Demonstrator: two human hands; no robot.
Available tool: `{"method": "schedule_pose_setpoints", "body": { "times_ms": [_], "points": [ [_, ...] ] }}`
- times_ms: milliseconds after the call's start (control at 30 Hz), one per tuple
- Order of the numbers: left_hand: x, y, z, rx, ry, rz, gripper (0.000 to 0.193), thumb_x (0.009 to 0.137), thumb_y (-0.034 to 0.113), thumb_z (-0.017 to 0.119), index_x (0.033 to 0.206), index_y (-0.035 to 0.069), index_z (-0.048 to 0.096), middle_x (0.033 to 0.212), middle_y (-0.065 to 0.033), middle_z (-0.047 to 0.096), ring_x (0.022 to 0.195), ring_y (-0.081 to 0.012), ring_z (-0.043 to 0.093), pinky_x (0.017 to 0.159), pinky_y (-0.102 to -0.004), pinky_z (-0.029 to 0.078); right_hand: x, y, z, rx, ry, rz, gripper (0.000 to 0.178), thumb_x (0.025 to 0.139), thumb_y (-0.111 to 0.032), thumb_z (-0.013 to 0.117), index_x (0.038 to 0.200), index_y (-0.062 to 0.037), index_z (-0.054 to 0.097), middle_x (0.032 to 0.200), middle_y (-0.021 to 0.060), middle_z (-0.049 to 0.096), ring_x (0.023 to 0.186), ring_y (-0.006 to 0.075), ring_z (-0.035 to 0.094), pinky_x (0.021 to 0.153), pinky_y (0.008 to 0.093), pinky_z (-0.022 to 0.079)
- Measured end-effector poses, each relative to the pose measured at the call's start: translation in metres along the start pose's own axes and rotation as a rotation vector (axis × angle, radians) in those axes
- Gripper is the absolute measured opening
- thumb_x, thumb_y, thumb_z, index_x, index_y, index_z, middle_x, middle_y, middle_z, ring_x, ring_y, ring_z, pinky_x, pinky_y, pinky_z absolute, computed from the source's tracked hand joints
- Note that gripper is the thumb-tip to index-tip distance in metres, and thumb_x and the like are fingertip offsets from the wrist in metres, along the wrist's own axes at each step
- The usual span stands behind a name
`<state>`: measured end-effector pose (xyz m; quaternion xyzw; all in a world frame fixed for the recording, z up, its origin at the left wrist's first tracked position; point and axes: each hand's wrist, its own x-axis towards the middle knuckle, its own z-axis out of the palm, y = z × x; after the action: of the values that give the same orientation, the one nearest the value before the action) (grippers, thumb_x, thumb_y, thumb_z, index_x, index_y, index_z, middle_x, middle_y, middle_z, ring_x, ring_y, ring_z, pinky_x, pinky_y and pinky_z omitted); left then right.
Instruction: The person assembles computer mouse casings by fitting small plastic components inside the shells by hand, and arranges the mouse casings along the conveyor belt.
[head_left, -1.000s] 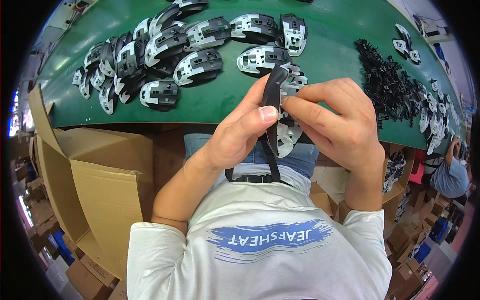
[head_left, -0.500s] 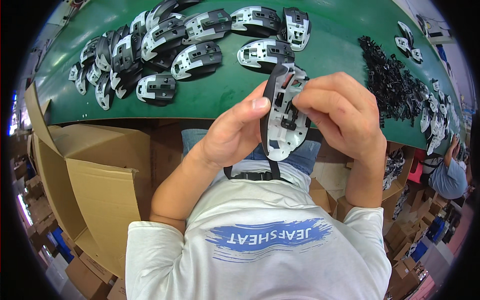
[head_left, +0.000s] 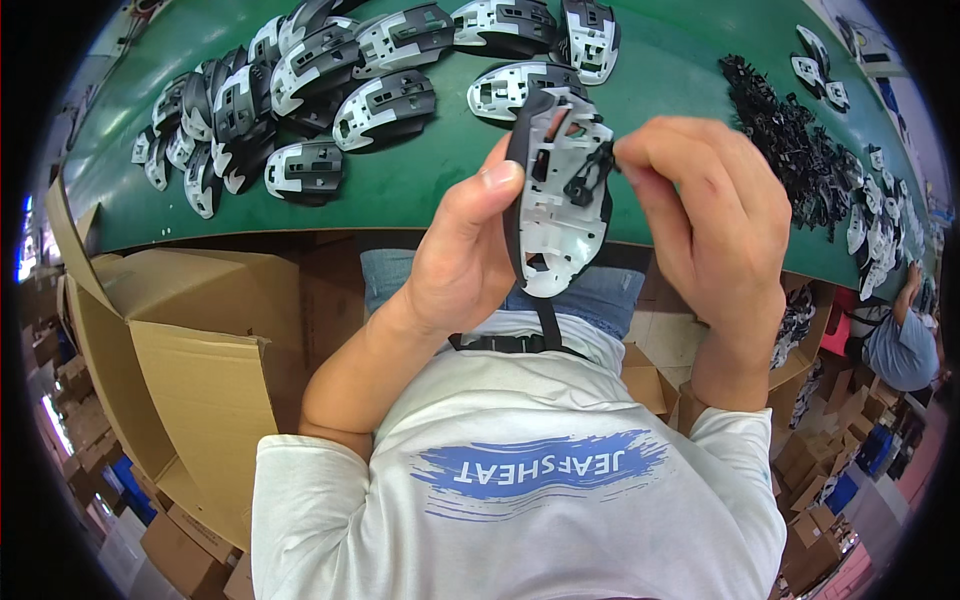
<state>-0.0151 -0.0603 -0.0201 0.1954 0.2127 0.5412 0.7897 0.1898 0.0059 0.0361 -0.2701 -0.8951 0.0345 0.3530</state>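
My left hand [head_left: 455, 245] is closed round the dark outer side of a curved black-and-white plastic shell [head_left: 562, 225], held upright above the table's near edge. Its white hollow inside, with ribs and slots, faces right. At the shell's upper right edge, my right hand [head_left: 715, 205] pinches a small black plastic part [head_left: 590, 178], tilted across the inside of the shell. Whether that part is seated or only resting there, I cannot tell. The right fingertips partly hide its upper end.
Several similar shells [head_left: 385, 110] lie across the left and middle of the green table [head_left: 420, 190]. A heap of small black parts [head_left: 790, 150] and several white pieces [head_left: 875, 225] lie to the right. An open cardboard box [head_left: 200, 370] stands at the left; another person [head_left: 900, 350] sits far right.
My right hand has drawn up and right, and the black part now sits higher and more slanted in the shell. The shell has turned, showing more of its inside.
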Motion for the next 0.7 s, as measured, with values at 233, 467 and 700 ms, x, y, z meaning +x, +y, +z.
{"method": "schedule_pose_setpoints", "body": {
  "times_ms": [233,467,700],
  "points": [
    [-0.004,-0.004,-0.014,-0.118,-0.106,-0.012,0.068,0.112,0.04,0.045,0.169,0.003,0.035,0.158,-0.0098,0.056,0.143,-0.0191,0.056,0.121,-0.0387,0.045,-0.003,0.0,0.013,0.099,-0.007,-0.033,0.026,0.081,0.001,0.086,0.104,-0.0054,0.076,0.095,0.0067,0.078,0.082,0.0277,0.071,0.084,0.0433,0.058],
    [-0.008,0.001,-0.01,0.0,-0.032,-0.079,0.067,0.112,0.039,0.046,0.168,0.005,0.035,0.154,-0.0074,0.056,0.141,-0.0169,0.055,0.119,-0.0365,0.043,-0.005,-0.002,0.021,0.028,0.016,-0.068,0.031,0.078,0.001,0.088,0.106,-0.0081,0.08,0.099,0.0069,0.076,0.082,0.0266,0.069,0.08,0.0397,0.056],
    [-0.009,-0.001,0.001,0.132,0.018,-0.044,0.068,0.112,0.041,0.048,0.168,0.005,0.034,0.151,-0.0075,0.056,0.137,-0.0153,0.056,0.113,-0.0344,0.046,-0.018,-0.005,0.029,0.133,0.067,0.072,0.036,0.066,-0.004,0.085,0.101,-0.0115,0.08,0.094,0.0004,0.073,0.08,0.0202,0.068,0.07,0.0349,0.052]
  ]
}}
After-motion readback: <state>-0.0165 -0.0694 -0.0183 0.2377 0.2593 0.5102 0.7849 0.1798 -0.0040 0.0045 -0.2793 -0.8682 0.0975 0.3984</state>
